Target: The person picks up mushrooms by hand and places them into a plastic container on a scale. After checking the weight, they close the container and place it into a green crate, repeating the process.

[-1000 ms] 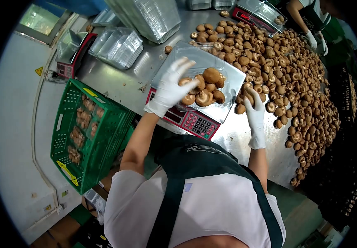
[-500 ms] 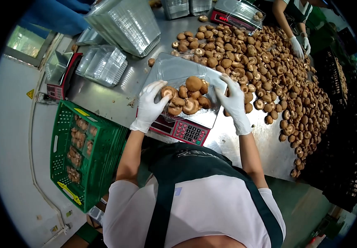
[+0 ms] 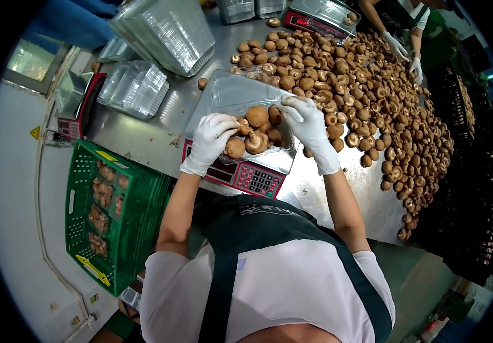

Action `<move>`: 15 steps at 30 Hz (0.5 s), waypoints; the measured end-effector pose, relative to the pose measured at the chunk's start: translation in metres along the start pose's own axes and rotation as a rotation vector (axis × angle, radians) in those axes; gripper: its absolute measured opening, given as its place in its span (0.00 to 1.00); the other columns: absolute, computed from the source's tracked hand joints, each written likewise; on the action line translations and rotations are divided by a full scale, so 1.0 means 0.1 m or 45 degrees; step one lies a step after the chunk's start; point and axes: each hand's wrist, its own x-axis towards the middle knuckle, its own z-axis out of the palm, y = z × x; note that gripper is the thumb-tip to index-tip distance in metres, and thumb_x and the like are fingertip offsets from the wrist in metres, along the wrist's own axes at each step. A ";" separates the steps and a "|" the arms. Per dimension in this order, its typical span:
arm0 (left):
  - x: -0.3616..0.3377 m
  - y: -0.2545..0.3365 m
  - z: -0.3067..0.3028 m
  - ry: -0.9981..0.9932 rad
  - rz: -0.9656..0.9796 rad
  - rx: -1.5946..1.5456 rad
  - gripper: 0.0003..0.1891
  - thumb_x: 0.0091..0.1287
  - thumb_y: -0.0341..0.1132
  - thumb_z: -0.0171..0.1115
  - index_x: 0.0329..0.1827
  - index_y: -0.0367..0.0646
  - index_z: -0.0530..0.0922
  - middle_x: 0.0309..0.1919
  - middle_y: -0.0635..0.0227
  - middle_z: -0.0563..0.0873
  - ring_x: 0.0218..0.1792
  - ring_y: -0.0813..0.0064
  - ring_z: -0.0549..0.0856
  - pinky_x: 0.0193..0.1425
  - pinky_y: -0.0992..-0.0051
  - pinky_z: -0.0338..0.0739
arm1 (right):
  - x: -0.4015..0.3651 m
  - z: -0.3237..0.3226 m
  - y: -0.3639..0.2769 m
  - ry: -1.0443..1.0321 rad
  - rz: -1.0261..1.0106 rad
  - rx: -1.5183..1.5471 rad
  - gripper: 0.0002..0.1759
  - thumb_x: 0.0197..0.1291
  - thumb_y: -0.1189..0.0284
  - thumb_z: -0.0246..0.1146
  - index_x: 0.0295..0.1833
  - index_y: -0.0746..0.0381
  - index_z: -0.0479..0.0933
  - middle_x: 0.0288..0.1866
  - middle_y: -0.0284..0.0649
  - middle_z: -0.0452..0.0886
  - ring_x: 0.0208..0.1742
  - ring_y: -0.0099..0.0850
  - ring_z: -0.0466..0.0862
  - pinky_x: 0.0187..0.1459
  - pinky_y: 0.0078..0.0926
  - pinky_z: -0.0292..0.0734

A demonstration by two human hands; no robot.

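Note:
Brown shiitake mushrooms (image 3: 257, 116) fill a clear plastic tray (image 3: 278, 150) on a scale with a red keypad (image 3: 259, 178). At the tray's left side my left hand (image 3: 207, 144), in a white glove, is closed with its fingertips on a mushroom (image 3: 245, 126) among the others. My right hand (image 3: 310, 130), gloved as well, has its bent fingers and thumb close together at the tray's upper right rim, and seems to grip it. The clear lid (image 3: 235, 91) stands open behind the mushrooms.
Loose mushrooms (image 3: 366, 103) cover the right of the steel table (image 3: 126, 134). Stacks of plastic trays (image 3: 163, 34) stand at the upper left, near another scale (image 3: 78, 108). A green crate (image 3: 138, 206) with packed trays sits left. A co-worker's gloved hands (image 3: 398, 48) are upper right.
My left hand has closed in over the mushrooms and holds one at its fingertips. The right fingers have moved left and bent in at the tray's rim. The view has shifted slightly.

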 end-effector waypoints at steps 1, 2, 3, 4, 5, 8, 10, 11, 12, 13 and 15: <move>0.00 0.00 0.01 0.001 0.002 -0.003 0.10 0.49 0.25 0.69 0.35 0.42 0.82 0.37 0.67 0.84 0.44 0.64 0.82 0.50 0.68 0.73 | -0.06 -0.05 0.04 -0.014 0.091 0.040 0.12 0.50 0.73 0.68 0.43 0.59 0.82 0.44 0.43 0.82 0.48 0.39 0.81 0.50 0.31 0.77; 0.00 0.00 0.03 0.028 0.067 0.044 0.10 0.48 0.25 0.69 0.35 0.42 0.81 0.36 0.67 0.84 0.42 0.65 0.82 0.48 0.68 0.74 | -0.11 -0.12 0.09 -0.090 0.148 0.061 0.11 0.50 0.71 0.69 0.41 0.59 0.82 0.46 0.42 0.83 0.50 0.39 0.81 0.51 0.32 0.77; -0.01 0.00 0.04 0.052 0.131 0.090 0.11 0.47 0.25 0.69 0.35 0.43 0.81 0.36 0.67 0.84 0.40 0.65 0.82 0.46 0.69 0.74 | -0.15 -0.17 0.11 -0.166 0.209 0.083 0.10 0.50 0.70 0.69 0.40 0.58 0.83 0.48 0.41 0.83 0.51 0.39 0.80 0.52 0.32 0.76; -0.02 -0.01 0.07 0.049 0.134 0.086 0.11 0.47 0.25 0.69 0.35 0.43 0.81 0.36 0.67 0.84 0.40 0.65 0.82 0.46 0.69 0.74 | -0.20 -0.21 0.09 -0.220 0.188 0.019 0.11 0.49 0.68 0.70 0.39 0.58 0.83 0.49 0.40 0.82 0.54 0.40 0.79 0.53 0.32 0.76; -0.04 -0.02 0.11 0.135 0.149 0.127 0.10 0.48 0.27 0.69 0.35 0.44 0.81 0.36 0.70 0.83 0.42 0.66 0.81 0.47 0.69 0.73 | -0.24 -0.25 0.06 -0.273 0.166 -0.044 0.11 0.49 0.67 0.71 0.39 0.58 0.84 0.51 0.39 0.82 0.56 0.40 0.77 0.55 0.33 0.75; 0.07 0.08 0.10 0.096 0.150 0.124 0.11 0.49 0.29 0.69 0.36 0.45 0.81 0.37 0.70 0.83 0.45 0.67 0.81 0.49 0.69 0.72 | -0.29 -0.18 -0.03 -0.434 0.029 -0.368 0.18 0.45 0.58 0.71 0.39 0.57 0.84 0.59 0.42 0.77 0.62 0.44 0.72 0.58 0.39 0.71; 0.11 0.10 0.10 -0.158 0.107 0.055 0.12 0.51 0.31 0.69 0.39 0.44 0.82 0.39 0.67 0.84 0.49 0.65 0.80 0.52 0.68 0.71 | -0.24 -0.11 -0.18 -0.621 0.095 -0.606 0.26 0.43 0.53 0.71 0.46 0.57 0.83 0.66 0.45 0.70 0.63 0.48 0.70 0.59 0.41 0.70; 0.12 0.10 0.12 -0.161 0.124 0.050 0.12 0.51 0.31 0.69 0.39 0.44 0.82 0.39 0.67 0.84 0.49 0.65 0.80 0.52 0.68 0.71 | -0.20 -0.06 -0.19 -0.692 0.137 -0.667 0.25 0.43 0.55 0.70 0.46 0.58 0.83 0.68 0.47 0.67 0.64 0.47 0.69 0.59 0.40 0.71; 0.13 0.11 0.13 -0.114 0.127 0.078 0.11 0.52 0.31 0.69 0.40 0.44 0.82 0.39 0.67 0.84 0.49 0.65 0.80 0.53 0.68 0.71 | -0.18 -0.02 -0.18 -0.705 0.161 -0.640 0.24 0.43 0.57 0.70 0.45 0.59 0.83 0.67 0.47 0.68 0.64 0.46 0.69 0.59 0.39 0.71; 0.13 0.12 0.15 -0.069 0.129 0.105 0.11 0.53 0.32 0.69 0.40 0.43 0.82 0.40 0.67 0.84 0.50 0.64 0.80 0.53 0.67 0.71 | -0.17 0.01 -0.15 -0.718 0.188 -0.612 0.23 0.43 0.58 0.69 0.44 0.60 0.83 0.67 0.48 0.68 0.64 0.46 0.69 0.59 0.39 0.71; 0.14 0.14 0.15 -0.055 0.039 0.028 0.13 0.54 0.33 0.68 0.43 0.42 0.82 0.46 0.64 0.83 0.52 0.62 0.79 0.57 0.66 0.70 | -0.19 -0.03 -0.10 -0.622 0.129 -0.479 0.23 0.44 0.58 0.66 0.42 0.62 0.83 0.68 0.52 0.67 0.64 0.48 0.69 0.61 0.37 0.70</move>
